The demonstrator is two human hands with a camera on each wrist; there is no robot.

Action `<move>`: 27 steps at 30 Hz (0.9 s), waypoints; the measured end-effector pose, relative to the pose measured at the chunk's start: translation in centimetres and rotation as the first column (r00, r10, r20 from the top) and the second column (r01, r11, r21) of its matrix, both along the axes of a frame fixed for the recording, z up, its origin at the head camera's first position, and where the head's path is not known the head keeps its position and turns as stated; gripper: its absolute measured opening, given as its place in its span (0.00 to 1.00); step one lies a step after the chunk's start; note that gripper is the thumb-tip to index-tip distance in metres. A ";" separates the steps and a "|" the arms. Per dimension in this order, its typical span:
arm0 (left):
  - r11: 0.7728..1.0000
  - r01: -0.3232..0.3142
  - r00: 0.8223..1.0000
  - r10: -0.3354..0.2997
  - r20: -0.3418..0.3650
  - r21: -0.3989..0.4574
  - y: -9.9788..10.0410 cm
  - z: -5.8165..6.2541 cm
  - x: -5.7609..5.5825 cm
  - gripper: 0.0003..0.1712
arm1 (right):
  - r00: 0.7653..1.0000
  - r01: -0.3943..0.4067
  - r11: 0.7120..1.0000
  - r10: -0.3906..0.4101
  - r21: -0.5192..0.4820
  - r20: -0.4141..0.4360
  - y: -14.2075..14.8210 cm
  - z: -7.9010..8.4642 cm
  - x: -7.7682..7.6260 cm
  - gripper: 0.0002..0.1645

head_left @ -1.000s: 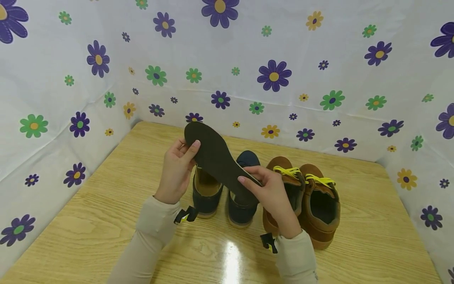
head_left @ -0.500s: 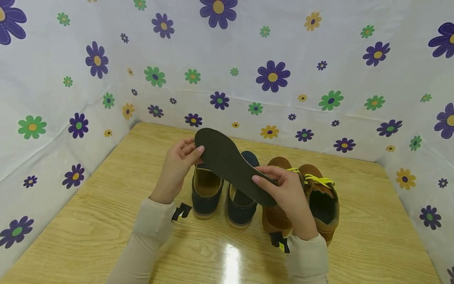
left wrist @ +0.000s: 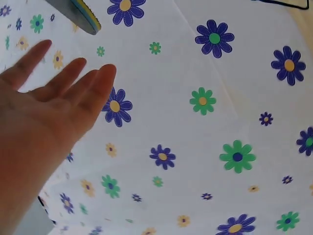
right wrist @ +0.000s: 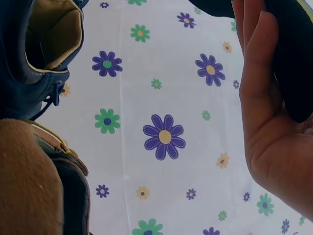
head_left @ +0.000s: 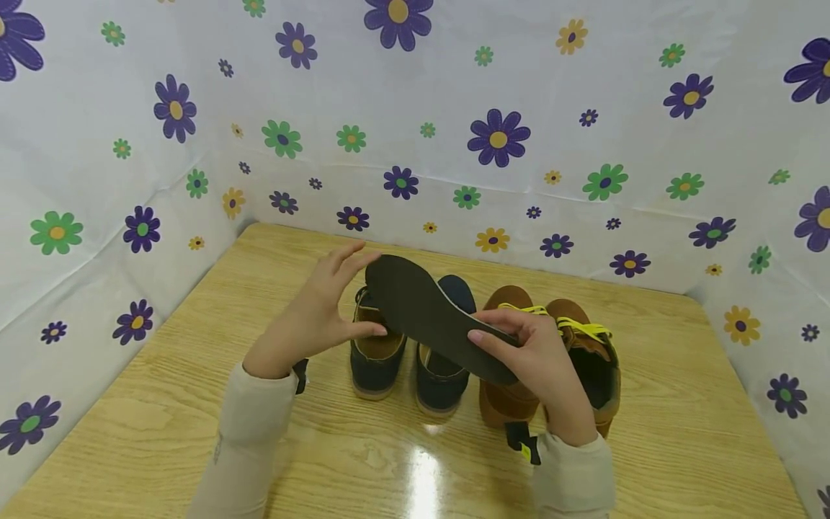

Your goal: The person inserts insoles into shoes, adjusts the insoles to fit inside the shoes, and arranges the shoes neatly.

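A dark insole [head_left: 428, 317] is held slantwise above the shoes, its wide end up and to the left. My right hand [head_left: 534, 357] pinches its narrow end, thumb on the dark face and fingers behind. Beside the wide end, my left hand [head_left: 318, 306] is spread with thumb and fingers apart. In the left wrist view the insole's tip [left wrist: 85, 19] shows beyond the open fingers, with a coloured layered edge. Under the insole stand a left navy shoe [head_left: 376, 371] and a right navy shoe [head_left: 441, 393], both partly covered by it.
To the right is a pair of brown shoes with yellow laces: one brown shoe [head_left: 502, 407] is partly behind my right hand, the other brown shoe [head_left: 593, 375] beside it. All stand on a wooden table [head_left: 681, 404], backed by a flowered white cloth [head_left: 441, 86].
The insole has moved right and slightly down with my right hand. My left hand has let go of its wide end and spread its fingers, drawing back to the left.
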State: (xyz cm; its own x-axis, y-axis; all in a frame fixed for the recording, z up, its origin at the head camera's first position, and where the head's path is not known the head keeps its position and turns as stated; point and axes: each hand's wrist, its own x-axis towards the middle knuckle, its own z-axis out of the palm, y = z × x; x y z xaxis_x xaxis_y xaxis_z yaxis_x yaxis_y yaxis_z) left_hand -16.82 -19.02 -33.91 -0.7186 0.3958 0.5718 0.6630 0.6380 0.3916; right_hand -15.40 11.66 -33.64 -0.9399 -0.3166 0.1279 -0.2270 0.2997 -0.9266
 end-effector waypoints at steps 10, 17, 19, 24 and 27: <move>0.972 0.017 0.999 -0.027 -0.042 -0.233 2.5 -0.5 0.4 0.61 | 0.996 -0.083 0.996 0.084 0.035 -0.029 0.7 0.2 0.3 0.23; 0.960 0.053 0.996 -0.071 -0.054 -0.273 3.4 -0.9 0.5 0.54 | 0.986 -0.152 0.987 0.155 0.054 -0.056 1.1 0.2 0.2 0.21; 0.958 0.057 0.995 -0.076 -0.059 -0.281 3.5 -0.9 0.6 0.52 | 0.984 -0.162 0.985 0.166 0.062 -0.059 1.3 0.2 0.2 0.21; 0.953 0.069 0.995 -0.088 -0.051 -0.297 3.7 -0.9 0.6 0.53 | 0.980 -0.170 0.982 0.177 0.086 -0.087 1.6 0.2 0.2 0.20; 0.950 0.076 0.994 -0.095 -0.051 -0.301 3.8 -0.9 0.7 0.53 | 0.977 -0.154 0.980 0.170 0.124 -0.129 1.8 0.1 0.2 0.20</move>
